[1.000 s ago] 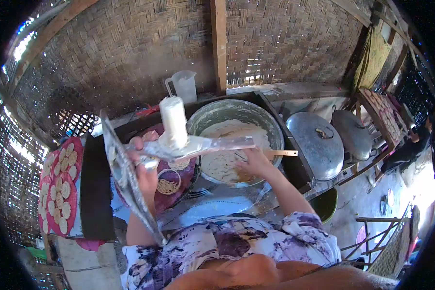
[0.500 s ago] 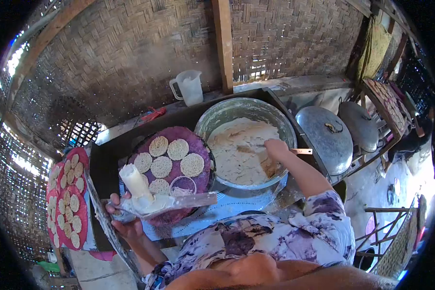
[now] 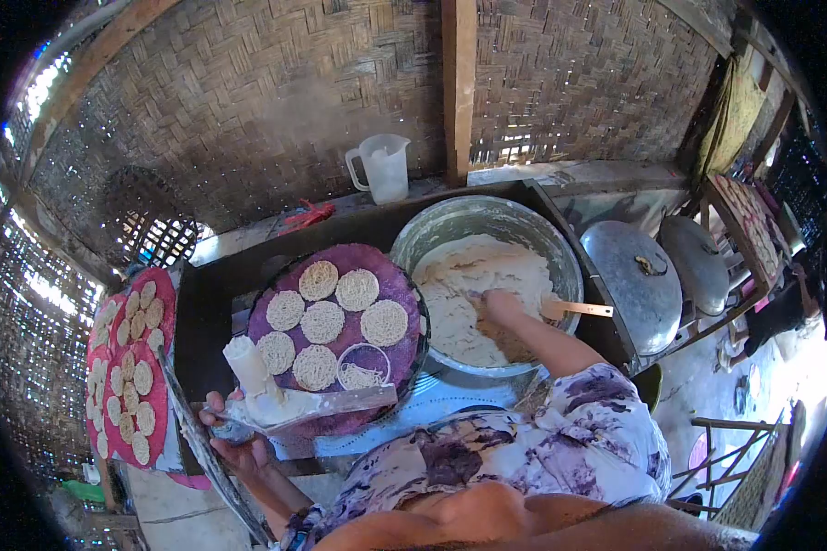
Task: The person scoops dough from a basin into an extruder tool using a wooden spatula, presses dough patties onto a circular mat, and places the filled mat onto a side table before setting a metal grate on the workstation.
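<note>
While my right hand (image 3: 500, 308) is down in the pale dough (image 3: 469, 262) of the big basin (image 3: 434, 227), my left hand (image 3: 246, 455) keeps to the basin's near left. Right: fingertips hidden in the dough, so I cannot tell how far the fingers are open or whether they grip any. Left: fingers curled around the end of a wooden press (image 3: 335, 404), its flat bar pointing toward the basin, a white cylinder (image 3: 246, 363) rising from it. A long dark board (image 3: 193, 421) runs close by this hand; cannot tell whether it is joined to the press.

Directly left of the basin: a round tray with a purple mat (image 3: 280, 280), overlapped at its near edge by the press. On it, seven rounds of thin strands (image 3: 322, 323), apart or nearly touching, all looking fully shaped. An eighth place, nearest the basin's lower left, has a ring (image 3: 388, 369) with loose strands (image 3: 360, 376) inside; they do not fill it, so I judge this round only begun.

Farther left of the basin, pink mats (image 3: 163, 409) carry many more finished-looking rounds. Plenty of dough lies unshaped in the basin, so by my reckoning much is left to form.

Also noted: a tool with a light handle (image 3: 586, 309) across the basin's right rim; a jug (image 3: 386, 173) behind the basin, to its left; lidded pots (image 3: 629, 289) to its right.
</note>
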Tool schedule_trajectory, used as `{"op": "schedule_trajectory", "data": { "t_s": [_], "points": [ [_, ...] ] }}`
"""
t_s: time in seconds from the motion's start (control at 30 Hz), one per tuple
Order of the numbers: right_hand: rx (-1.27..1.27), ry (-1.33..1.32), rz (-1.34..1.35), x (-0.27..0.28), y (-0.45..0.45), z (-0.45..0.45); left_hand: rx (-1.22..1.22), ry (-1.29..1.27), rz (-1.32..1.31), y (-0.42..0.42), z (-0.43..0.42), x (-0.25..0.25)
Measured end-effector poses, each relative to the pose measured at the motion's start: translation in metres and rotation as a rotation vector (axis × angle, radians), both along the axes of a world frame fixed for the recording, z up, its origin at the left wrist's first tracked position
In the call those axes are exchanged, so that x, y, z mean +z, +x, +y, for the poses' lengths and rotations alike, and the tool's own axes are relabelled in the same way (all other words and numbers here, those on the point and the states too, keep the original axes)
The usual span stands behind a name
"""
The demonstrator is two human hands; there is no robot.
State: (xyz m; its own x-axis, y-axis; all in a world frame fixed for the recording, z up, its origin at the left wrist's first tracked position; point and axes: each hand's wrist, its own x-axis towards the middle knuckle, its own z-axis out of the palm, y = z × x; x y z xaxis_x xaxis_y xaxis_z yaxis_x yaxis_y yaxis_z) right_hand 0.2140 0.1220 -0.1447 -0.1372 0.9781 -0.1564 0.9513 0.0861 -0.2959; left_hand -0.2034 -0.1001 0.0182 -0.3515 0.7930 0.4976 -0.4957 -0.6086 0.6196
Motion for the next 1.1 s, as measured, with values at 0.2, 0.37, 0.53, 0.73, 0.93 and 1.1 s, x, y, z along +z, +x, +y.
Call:
{"op": "schedule_trajectory", "data": {
  "t_s": [0.2, 0.37, 0.53, 0.73, 0.93, 1.1],
  "points": [
    [0.065, -0.047, 0.022, -0.012, -0.002, -0.006, 0.026, -0.020, 0.123, 0.017, 0.005, 0.016],
    [0.164, -0.127, -0.042, -0.001, -0.005, -0.017, 0.002, 0.018, 0.228, 0.021, 0.009, 0.017],
    [0.107, -0.249, 0.206, 0.071, 0.019, -0.043, -0.012, 0.075, 0.227, 0.064, 0.021, 0.052],
    [0.138, -0.354, 0.703, 0.168, 0.091, -0.071, 0.060, -0.196, 0.615, 0.095, 0.051, 0.041],
    [0.344, -0.504, 0.839, 0.257, 0.101, -0.104, -0.310, -0.410, 0.761, 0.168, 0.112, 0.031],
    [0.702, -0.064, 0.439, 0.273, 0.100, -0.097, -0.237, -0.133, 1.181, 0.197, 0.129, 0.014]
  ]
}}
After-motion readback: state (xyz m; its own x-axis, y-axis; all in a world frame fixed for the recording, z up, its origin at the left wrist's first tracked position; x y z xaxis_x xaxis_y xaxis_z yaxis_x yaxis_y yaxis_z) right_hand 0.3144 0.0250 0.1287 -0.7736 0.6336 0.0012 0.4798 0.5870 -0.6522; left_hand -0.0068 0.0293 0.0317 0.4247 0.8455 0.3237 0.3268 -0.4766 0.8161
